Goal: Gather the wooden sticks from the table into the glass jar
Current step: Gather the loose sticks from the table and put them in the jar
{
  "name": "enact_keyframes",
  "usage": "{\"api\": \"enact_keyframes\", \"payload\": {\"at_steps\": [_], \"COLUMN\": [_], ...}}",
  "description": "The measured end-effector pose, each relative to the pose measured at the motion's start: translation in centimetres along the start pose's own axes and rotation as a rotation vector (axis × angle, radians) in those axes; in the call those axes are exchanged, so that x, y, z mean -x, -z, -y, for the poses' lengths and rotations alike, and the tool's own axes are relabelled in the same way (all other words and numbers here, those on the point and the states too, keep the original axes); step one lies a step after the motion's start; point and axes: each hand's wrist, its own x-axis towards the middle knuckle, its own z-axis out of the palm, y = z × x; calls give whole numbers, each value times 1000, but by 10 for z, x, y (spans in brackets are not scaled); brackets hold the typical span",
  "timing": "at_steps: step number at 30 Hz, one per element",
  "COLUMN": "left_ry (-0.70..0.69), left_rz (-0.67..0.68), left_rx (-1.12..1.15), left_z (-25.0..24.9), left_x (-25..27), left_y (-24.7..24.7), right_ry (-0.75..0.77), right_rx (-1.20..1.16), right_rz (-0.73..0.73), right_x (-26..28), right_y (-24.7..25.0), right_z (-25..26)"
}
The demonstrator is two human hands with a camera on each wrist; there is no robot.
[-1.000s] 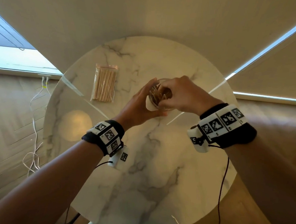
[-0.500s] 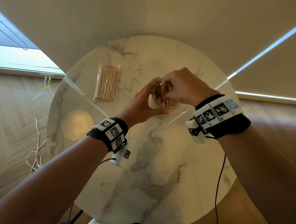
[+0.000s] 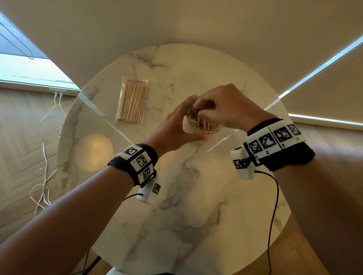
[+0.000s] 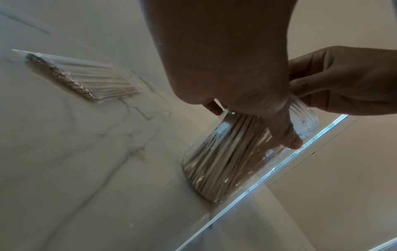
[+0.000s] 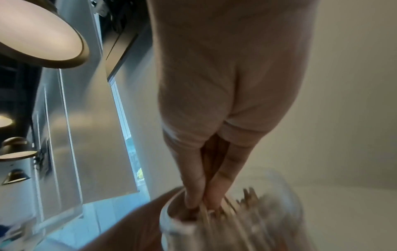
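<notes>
Showing the head view: the left hand (image 3: 174,128) was wrapped around the side of the glass jar (image 3: 202,122), which stood on the round marble table (image 3: 172,210). The right hand (image 3: 226,107) sat over the jar's mouth, fingertips dipped inside among the wooden sticks (image 3: 204,122). Well apart from the grip, on the left hand's outer side, lay a clear bag of sticks (image 3: 132,102).

Left wrist view: the left hand (image 4: 225,59) curled about the jar (image 4: 236,152), thumb laid down its wall; the sticks (image 4: 225,158) leaned packed within, reaching the base. The right hand (image 4: 343,79) was at the rim above. The bag (image 4: 86,79) lay flat, away from the grip.

Right wrist view, blurred: the right hand (image 5: 225,84) had thumb and fingers (image 5: 193,186) pressed together, pinching several sticks (image 5: 217,215) just inside the mouth of the jar (image 5: 247,220). Beside the grip, part of the left hand (image 5: 133,229) touched the jar's wall.
</notes>
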Motion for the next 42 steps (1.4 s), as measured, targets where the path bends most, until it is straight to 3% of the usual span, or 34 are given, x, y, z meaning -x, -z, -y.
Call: {"api": "enact_keyframes", "payload": {"at_steps": [4, 10, 15, 18, 23, 27, 32, 34, 36, 39, 42], "left_ry": [-19, -32, 17, 9, 1, -12, 21, 33, 22, -9, 24], "left_rz": [-7, -17, -13, -15, -25, -23, -18, -1, 29, 118, 132], "left_rx": [5, -21, 0, 6, -8, -20, -19, -23, -34, -129, -288], "left_z": [2, 2, 0, 1, 2, 4, 2, -1, -4, 1, 23], "left_x": [1, 1, 1, 1, 1, 1, 1, 0, -1, -3, 3], "left_y": [-1, -1, -1, 0, -1, -2, -1, 0, 4, 20, 45], "right_ry": [56, -41, -3, 139, 99, 366, 311, 325, 275, 158, 169], "right_rx": [-13, -164, 84, 60, 57, 221, 569, 598, 411, 27, -149], "right_rz": [76, -246, -136, -27, -159, 66, 223, 284, 188, -155, -454], "right_x": [3, 6, 0, 2, 2, 6, 1, 8, 21, 45, 73], "right_y": [-14, 14, -14, -25, -5, -21, -16, -13, -6, -1, -23], "right_z": [-3, -13, -8, -3, -23, -12, -19, -10, -1, 6, 12]}}
